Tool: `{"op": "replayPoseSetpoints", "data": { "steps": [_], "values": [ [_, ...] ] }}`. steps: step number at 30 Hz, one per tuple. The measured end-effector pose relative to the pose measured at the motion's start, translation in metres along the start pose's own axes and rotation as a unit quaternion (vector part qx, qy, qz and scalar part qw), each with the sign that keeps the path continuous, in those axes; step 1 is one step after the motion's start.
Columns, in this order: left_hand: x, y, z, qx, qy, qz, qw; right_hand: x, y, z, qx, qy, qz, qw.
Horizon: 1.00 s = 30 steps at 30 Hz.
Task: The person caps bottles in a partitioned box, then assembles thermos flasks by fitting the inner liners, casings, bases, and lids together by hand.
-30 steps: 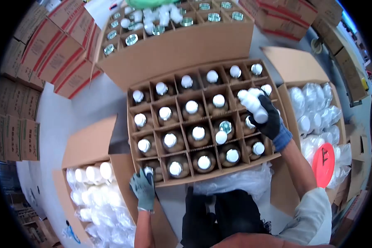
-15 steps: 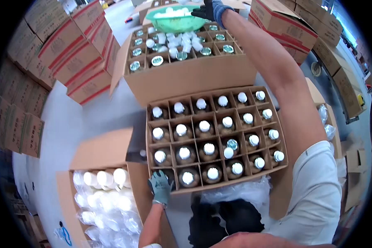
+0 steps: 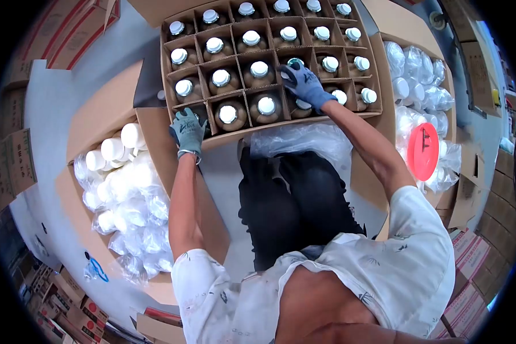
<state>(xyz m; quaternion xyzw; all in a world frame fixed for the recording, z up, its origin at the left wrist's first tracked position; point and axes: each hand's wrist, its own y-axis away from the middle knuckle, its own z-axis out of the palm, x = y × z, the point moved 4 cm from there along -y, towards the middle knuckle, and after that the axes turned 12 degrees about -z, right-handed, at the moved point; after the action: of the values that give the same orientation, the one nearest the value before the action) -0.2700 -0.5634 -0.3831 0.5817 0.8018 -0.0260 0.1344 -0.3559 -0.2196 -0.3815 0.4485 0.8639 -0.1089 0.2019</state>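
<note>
A divided carton (image 3: 235, 136) holds several bottles with white caps, one per compartment. My left hand (image 3: 187, 132), in a grey-green glove, lies over the front-left compartment and its edge; the fingers are bent down and partly hidden. My right hand (image 3: 305, 85), in a blue-grey glove, is at a bottle (image 3: 295, 61) with a green-silver top in the second row from the front. Its fingers are pressed together around something small and white, perhaps a cap (image 3: 285, 75).
An open box (image 3: 155, 229) of white bottles in clear plastic stands at the left. Another box (image 3: 451, 114) of plastic-wrapped bottles, with a red disc (image 3: 423, 150) on it, stands right. Clear plastic (image 3: 304, 141) lies before the carton.
My right hand has come back from the green basin to the carton's second row. The view has tilted down, so the basin is out of sight. My left hand stays at the front-left compartment.
</note>
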Motion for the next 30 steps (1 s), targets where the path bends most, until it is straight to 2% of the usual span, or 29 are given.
{"op": "replayPoseSetpoints", "data": {
  "steps": [4,5,6,8,9,10,11,12,13,15,16,17,20,21,22,23,26,28,29,30],
  "values": [
    [-0.002,-0.004,0.003,-0.025,-0.009,0.000,1.000,0.005,-0.021,-0.016,0.030,-0.014,0.046,0.998],
    [-0.003,-0.006,0.004,-0.027,-0.013,0.008,1.000,0.002,-0.021,-0.031,0.075,0.010,0.044,0.996],
    [-0.002,-0.007,0.008,-0.034,0.003,-0.006,0.999,0.007,-0.022,-0.039,0.074,0.003,0.079,0.994],
    [-0.005,-0.008,0.015,-0.044,0.070,-0.005,0.997,0.048,-0.011,-0.007,0.082,0.064,0.086,0.991],
    [-0.005,-0.004,0.008,-0.007,0.085,0.019,0.996,0.066,-0.007,0.008,0.046,0.095,0.075,0.992],
    [-0.004,-0.002,0.001,0.030,0.092,0.033,0.995,0.070,-0.015,0.010,0.011,0.048,0.032,0.998],
    [-0.004,-0.001,0.009,0.032,0.111,0.025,0.993,0.035,-0.017,-0.012,-0.045,0.071,0.121,0.989],
    [-0.006,0.001,0.008,0.085,0.112,0.034,0.990,0.077,-0.022,0.027,-0.004,0.108,0.047,0.993],
    [-0.005,-0.001,0.011,0.057,0.035,0.006,0.998,0.064,-0.027,0.021,-0.028,0.097,0.094,0.990],
    [-0.005,-0.001,0.003,0.016,-0.008,-0.022,1.000,0.070,-0.036,0.024,-0.078,0.099,0.145,0.981],
    [-0.006,-0.002,0.001,-0.013,0.018,-0.029,0.999,0.087,-0.038,0.039,-0.102,0.132,0.154,0.974],
    [-0.007,-0.004,0.003,-0.032,0.015,-0.037,0.999,0.078,-0.040,0.032,-0.114,0.117,0.176,0.971],
    [-0.007,-0.001,-0.002,-0.087,0.039,-0.041,0.995,0.081,-0.036,0.034,-0.106,0.088,0.161,0.977],
    [-0.006,-0.003,0.005,-0.095,0.057,-0.019,0.994,0.088,-0.035,0.039,-0.116,0.101,0.186,0.970],
    [-0.010,0.002,0.008,-0.102,0.076,0.001,0.992,0.098,-0.036,0.044,-0.107,0.093,0.171,0.975],
    [-0.023,0.011,-0.015,-0.110,0.176,0.009,0.978,0.100,-0.038,0.043,-0.116,0.093,0.192,0.970],
    [-0.116,0.046,-0.099,0.060,0.321,0.007,0.945,0.108,-0.037,0.040,-0.134,0.079,0.213,0.965],
    [-0.220,0.057,-0.084,0.157,0.361,-0.127,0.910,0.123,-0.034,0.050,-0.128,0.091,0.181,0.971],
    [-0.275,0.068,-0.078,0.309,0.416,-0.124,0.846,0.114,-0.034,0.044,-0.138,0.072,0.198,0.968],
    [-0.343,0.068,-0.032,0.347,0.481,-0.164,0.788,0.111,-0.033,0.042,-0.134,0.080,0.193,0.969]
  ]
}}
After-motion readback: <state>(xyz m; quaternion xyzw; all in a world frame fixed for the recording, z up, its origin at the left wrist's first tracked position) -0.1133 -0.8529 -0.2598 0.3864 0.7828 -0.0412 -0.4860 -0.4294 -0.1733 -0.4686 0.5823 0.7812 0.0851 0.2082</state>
